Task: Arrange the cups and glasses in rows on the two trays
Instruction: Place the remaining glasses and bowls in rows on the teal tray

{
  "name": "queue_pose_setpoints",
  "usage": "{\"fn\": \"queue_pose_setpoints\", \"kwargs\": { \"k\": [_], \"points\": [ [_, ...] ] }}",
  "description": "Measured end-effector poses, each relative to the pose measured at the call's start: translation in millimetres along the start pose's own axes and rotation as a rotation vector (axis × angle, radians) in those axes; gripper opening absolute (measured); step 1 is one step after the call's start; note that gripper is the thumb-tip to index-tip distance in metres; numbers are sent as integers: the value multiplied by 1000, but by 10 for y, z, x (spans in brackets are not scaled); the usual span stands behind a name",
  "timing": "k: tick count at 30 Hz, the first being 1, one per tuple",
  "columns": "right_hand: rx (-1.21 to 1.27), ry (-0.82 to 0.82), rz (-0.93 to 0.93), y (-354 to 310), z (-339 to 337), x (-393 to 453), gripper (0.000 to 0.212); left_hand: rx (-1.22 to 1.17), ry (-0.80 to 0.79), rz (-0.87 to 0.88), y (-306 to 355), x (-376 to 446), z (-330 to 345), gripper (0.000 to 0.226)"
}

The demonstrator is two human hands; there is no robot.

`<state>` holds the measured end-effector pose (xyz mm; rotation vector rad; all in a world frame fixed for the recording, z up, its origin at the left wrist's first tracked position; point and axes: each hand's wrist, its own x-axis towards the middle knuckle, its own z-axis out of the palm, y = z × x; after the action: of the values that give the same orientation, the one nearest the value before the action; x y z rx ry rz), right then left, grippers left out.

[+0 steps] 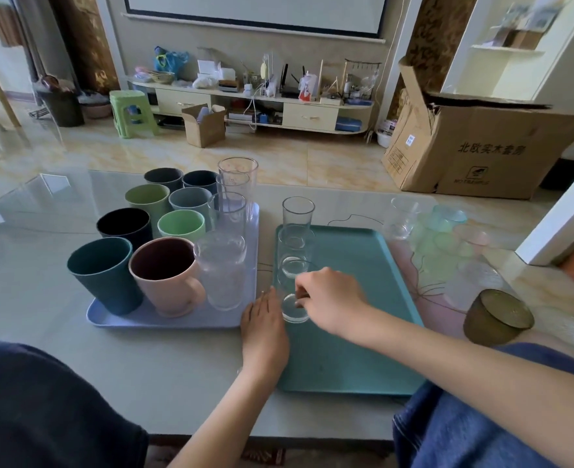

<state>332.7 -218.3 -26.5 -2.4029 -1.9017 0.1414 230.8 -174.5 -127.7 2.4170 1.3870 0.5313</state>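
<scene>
The lilac tray (pixel 164 320) on the left carries rows of coloured cups, such as a teal cup (pixel 105 273) and a pink mug (pixel 167 275), plus a column of clear glasses (pixel 223 268). On the teal tray (pixel 356 332), three clear glasses stand in a line along the left edge; the farthest (pixel 298 212) is at the top corner. My right hand (pixel 329 298) grips the rim of the nearest small glass (pixel 294 309). Beside that glass, my left hand (pixel 265 327) rests flat on the tray's left edge, its fingers against the glass.
On the table to the right of the teal tray stand several loose pale glasses and cups (pixel 447 238), and an upturned amber glass (pixel 496 317) sits near the front right. A cardboard box (pixel 474 146) and a green stool (pixel 132 111) are on the floor beyond.
</scene>
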Motion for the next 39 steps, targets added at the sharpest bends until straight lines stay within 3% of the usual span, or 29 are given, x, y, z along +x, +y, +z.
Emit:
{"fn": "queue_pose_setpoints", "kwargs": {
  "k": [7,10,14,16,18,22,27,31,36,39],
  "points": [
    [-20,60,-65,5,83,39,20,-93,60,-46,7,-5,14,57],
    [30,63,-100,8,56,22,33,-95,78,-43,8,4,22,52],
    [128,282,-77,114,-180,95,43,-41,70,-48,44,22,-16,59],
    [116,424,-3,372,-291,265,38,4,59,-29,54,54,-20,64],
    [75,449,143,737,-355,470,31,38,45,-14,65,99,-20,68],
    [-78,278,399,1403,-357,869,26,38,48,-18,78,196,6,69],
    [-130,179,522,1822,-356,1278,42,33,65,-29,90,304,56,66],
    [-72,101,569,1976,-230,1504,41,8,87,-33,122,455,139,68],
    [24,350,633,2067,-34,1665,43,-40,92,-40,143,567,240,66],
    [68,396,714,2148,80,1684,31,-84,93,-50,161,585,255,63]
  ]
}}
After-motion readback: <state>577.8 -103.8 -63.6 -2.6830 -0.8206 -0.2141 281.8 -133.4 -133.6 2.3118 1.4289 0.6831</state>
